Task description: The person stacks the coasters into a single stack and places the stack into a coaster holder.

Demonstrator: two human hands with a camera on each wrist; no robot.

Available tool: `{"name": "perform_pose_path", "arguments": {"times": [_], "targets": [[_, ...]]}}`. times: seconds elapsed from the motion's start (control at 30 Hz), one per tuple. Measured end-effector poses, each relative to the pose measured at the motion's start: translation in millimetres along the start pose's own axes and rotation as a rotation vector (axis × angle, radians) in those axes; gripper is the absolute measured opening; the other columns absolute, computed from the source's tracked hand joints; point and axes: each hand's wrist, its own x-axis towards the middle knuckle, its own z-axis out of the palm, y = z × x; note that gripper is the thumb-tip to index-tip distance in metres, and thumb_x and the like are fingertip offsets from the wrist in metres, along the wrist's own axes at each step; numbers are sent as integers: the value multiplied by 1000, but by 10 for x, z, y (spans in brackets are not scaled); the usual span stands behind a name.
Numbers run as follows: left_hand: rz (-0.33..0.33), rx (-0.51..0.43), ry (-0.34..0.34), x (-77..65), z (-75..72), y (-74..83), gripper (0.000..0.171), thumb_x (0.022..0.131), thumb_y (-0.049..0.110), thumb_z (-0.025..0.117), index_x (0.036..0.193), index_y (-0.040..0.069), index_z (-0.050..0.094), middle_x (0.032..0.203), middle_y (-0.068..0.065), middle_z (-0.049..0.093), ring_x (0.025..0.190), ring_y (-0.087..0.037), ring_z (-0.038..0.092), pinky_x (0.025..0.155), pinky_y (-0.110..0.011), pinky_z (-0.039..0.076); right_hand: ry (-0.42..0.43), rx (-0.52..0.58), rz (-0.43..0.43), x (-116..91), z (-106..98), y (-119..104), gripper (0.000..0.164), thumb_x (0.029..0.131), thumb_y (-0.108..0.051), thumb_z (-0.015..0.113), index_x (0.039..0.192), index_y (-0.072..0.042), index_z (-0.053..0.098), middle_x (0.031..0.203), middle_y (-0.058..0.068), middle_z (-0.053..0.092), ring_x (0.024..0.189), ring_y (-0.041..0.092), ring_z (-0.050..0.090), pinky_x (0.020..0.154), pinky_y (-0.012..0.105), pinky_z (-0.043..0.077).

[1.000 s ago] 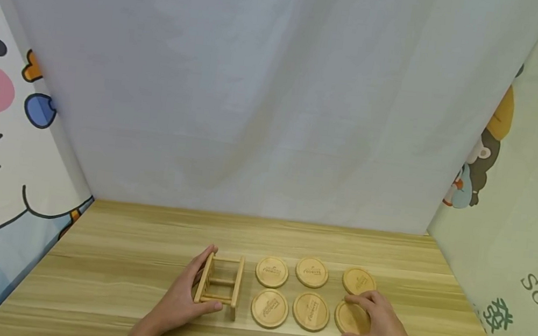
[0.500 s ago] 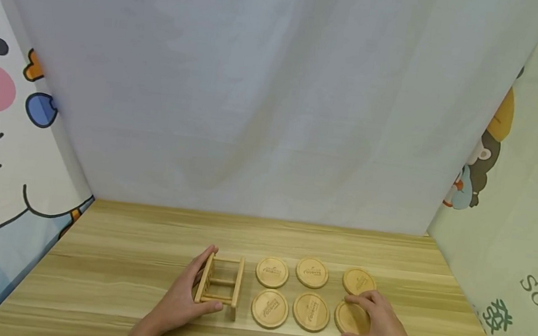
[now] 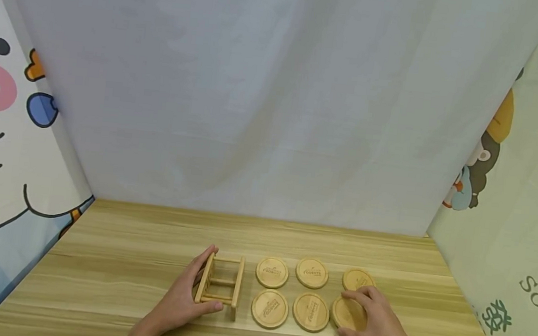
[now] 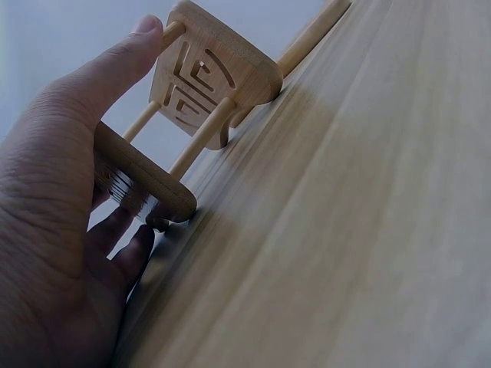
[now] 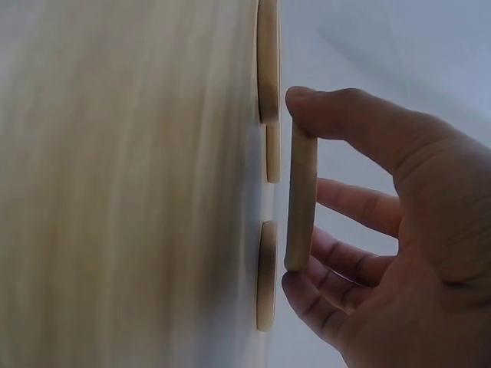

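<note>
My left hand (image 3: 184, 295) grips a small wooden coaster rack (image 3: 238, 284) at its left end panel, thumb at the near side and fingers at the far side. In the left wrist view the rack's other end panel (image 4: 249, 65) shows cut-out slots, and dowels join the two panels. My right hand (image 3: 382, 330) pinches a round wooden coaster (image 3: 348, 313) by its edge between thumb and fingers. From the right wrist, that coaster (image 5: 302, 199) stands a little off the tabletop, roughly parallel to it. The hand covers its right part in the head view.
Several matching coasters lie flat between and behind the hands, among them a near-left coaster (image 3: 269, 308), a near-middle coaster (image 3: 311, 312) and a far-right coaster (image 3: 358, 278). The wood-grain table (image 3: 146, 232) ends at a pale curtain (image 3: 274, 109). Printed cloths hang left and right.
My right hand has lifted the near-right coaster slightly and shifted it a little to the left. The left hand and the rack have stayed still.
</note>
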Motion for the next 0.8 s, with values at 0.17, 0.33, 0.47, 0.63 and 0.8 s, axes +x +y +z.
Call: {"name": "perform_pose_path", "arguments": {"times": [0.17,0.33,0.47,0.63,0.8], "targets": [[0,7,2,-1,2,2,115,91,24,93,180,25,20,181,-15,27,159,-50,38,119,-27,42,13,-1,-17,27,23,-27,71,67,-28,109,129,-12,80,119,-6,61,111,18,59,96,45,57],[7,6,1,0,2,-5,115,91,24,93,180,26,20,181,-15,27,159,-50,39,119,-27,42,4,12,-16,59,38,-58,69,69,-26,109,129,-12,79,120,-5,61,114,20,59,97,48,57],[11,3,2,0,4,-15,115,91,23,93,180,25,20,181,-16,27,159,-51,39,118,-27,43,4,17,-25,84,52,-84,69,69,-25,108,130,-11,79,119,-5,61,113,20,58,95,46,56],[10,3,4,3,5,-25,116,91,24,94,180,22,20,181,-16,27,158,-51,40,117,-27,44,3,25,-34,113,66,-123,69,69,-24,107,131,-9,79,117,-5,61,110,18,56,91,41,55],[5,-7,2,7,3,-28,115,91,23,93,180,21,20,181,-16,26,157,-52,41,115,-27,46,-14,26,-32,146,89,-173,69,70,-24,106,133,-11,79,120,-3,62,111,18,56,92,42,56]]}}
